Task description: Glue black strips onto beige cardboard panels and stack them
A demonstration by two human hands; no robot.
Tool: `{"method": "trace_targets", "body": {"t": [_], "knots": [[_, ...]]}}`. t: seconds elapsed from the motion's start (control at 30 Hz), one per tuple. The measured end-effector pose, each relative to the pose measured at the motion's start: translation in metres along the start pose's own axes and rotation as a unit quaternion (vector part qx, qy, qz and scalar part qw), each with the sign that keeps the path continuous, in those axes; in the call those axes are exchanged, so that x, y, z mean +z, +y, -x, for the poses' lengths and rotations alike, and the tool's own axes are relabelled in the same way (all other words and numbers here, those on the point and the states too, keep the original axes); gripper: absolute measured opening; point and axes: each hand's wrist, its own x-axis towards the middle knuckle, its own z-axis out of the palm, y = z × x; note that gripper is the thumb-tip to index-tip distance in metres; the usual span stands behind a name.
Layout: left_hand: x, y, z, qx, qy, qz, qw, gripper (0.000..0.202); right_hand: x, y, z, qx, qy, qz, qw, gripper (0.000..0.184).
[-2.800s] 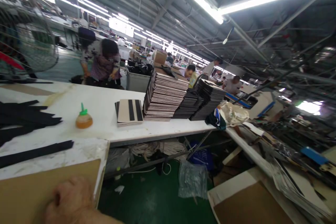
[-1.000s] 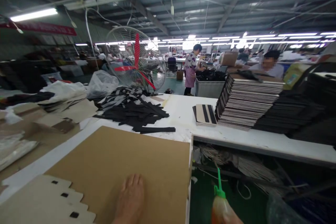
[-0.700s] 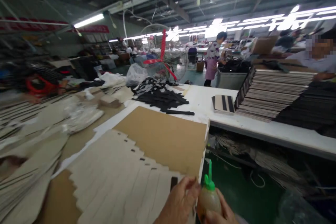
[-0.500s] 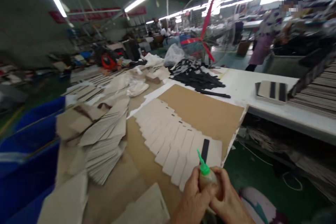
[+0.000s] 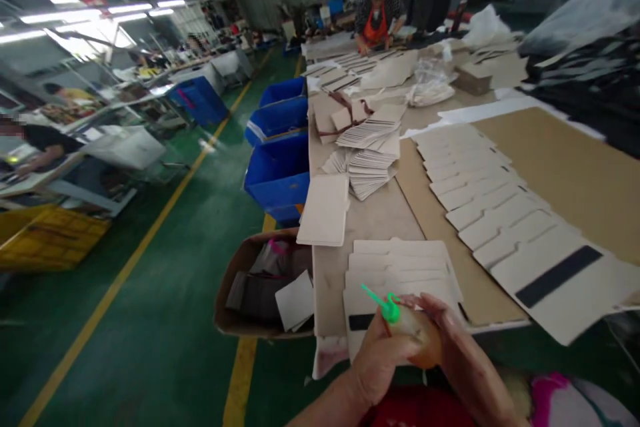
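In front of my body, both hands are around a squeeze bottle point(image 5: 424, 341) with yellowish contents and a green nozzle cap pointing up and left. My left hand point(image 5: 376, 357) is closed on its left side. My right hand point(image 5: 457, 340) presses along the other side, its fingers fairly straight. Just beyond and partly under the hands lie overlapping beige panels point(image 5: 400, 267), the nearest with a black strip point(image 5: 363, 321). To the right, a fanned row of similar beige panels point(image 5: 480, 213) lies on a brown board point(image 5: 565, 147); its nearest panel bears a black strip point(image 5: 557, 275).
Stacked beige pieces point(image 5: 373, 167) and a loose panel pile point(image 5: 324, 210) lie along the table's left edge. Beside it stand blue bins point(image 5: 277, 170) and a carton point(image 5: 225, 300) with scraps. A person in an orange apron point(image 5: 376, 25) works at the far end.
My view has swung left, bringing the aisle and carton into sight. The bottle is now above the left group of panels, its nozzle tilted further left. My right hand's fingers have straightened.
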Motion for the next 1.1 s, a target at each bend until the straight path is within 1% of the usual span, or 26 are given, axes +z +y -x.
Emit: {"method": "trace_targets", "body": {"t": [0.07,0.13,0.2,0.27,0.33,0.37,0.47,0.57,0.63,0.73,0.8,0.87,0.9,0.93,0.97,1.0,1.1], "knots": [[-0.011,-0.005,0.011,0.017,0.010,0.009,1.000,0.048,0.015,0.014,0.004,0.030,-0.021,-0.012,0.999,0.043],[-0.018,-0.009,0.020,0.032,0.013,-0.007,0.999,0.047,0.025,0.026,0.009,0.070,-0.045,-0.032,0.996,0.046],[-0.025,-0.011,0.026,0.045,0.007,-0.049,0.998,0.053,0.028,0.034,0.015,0.110,-0.061,-0.043,0.991,0.051],[-0.033,-0.012,0.032,0.052,0.001,-0.113,0.992,0.064,0.024,0.038,0.022,0.140,-0.074,-0.042,0.987,0.051],[-0.041,-0.016,0.038,0.059,-0.012,-0.199,0.978,0.070,0.017,0.039,0.031,0.164,-0.085,-0.045,0.982,0.046],[-0.045,-0.020,0.040,0.067,-0.026,-0.248,0.966,0.069,0.012,0.040,0.036,0.171,-0.087,-0.051,0.980,0.044],[-0.049,-0.038,0.044,0.105,-0.104,-0.363,0.920,0.062,-0.005,0.043,0.052,0.182,-0.086,-0.097,0.975,0.043],[-0.043,-0.056,0.041,0.128,-0.178,-0.391,0.894,0.065,-0.025,0.054,0.067,0.217,-0.087,-0.162,0.959,0.053],[-0.035,-0.063,0.037,0.140,-0.211,-0.399,0.881,0.063,-0.037,0.061,0.074,0.235,-0.086,-0.192,0.949,0.059],[-0.028,-0.069,0.031,0.151,-0.240,-0.421,0.861,0.061,-0.049,0.066,0.079,0.213,-0.092,-0.214,0.949,0.061],[-0.033,-0.072,0.028,0.154,-0.246,-0.424,0.858,0.072,-0.054,0.065,0.081,0.190,-0.094,-0.230,0.950,0.058],[-0.044,-0.075,0.027,0.160,-0.249,-0.436,0.850,0.098,-0.058,0.062,0.081,0.174,-0.098,-0.242,0.949,0.053],[-0.051,-0.076,0.026,0.159,-0.250,-0.459,0.838,0.110,-0.061,0.061,0.080,0.166,-0.093,-0.247,0.950,0.052],[-0.058,-0.077,0.025,0.154,-0.244,-0.497,0.818,0.119,-0.064,0.060,0.079,0.155,-0.080,-0.249,0.953,0.051],[-0.065,-0.078,0.024,0.145,-0.234,-0.548,0.790,0.123,-0.067,0.059,0.078,0.142,-0.057,-0.249,0.956,0.050],[-0.071,-0.080,0.022,0.133,-0.222,-0.605,0.753,0.122,-0.071,0.058,0.076,0.128,-0.026,-0.250,0.959,0.049],[-0.081,-0.087,0.013,0.122,-0.185,-0.752,0.621,0.109,-0.084,0.054,0.070,0.111,0.067,-0.257,0.958,0.046]]}}
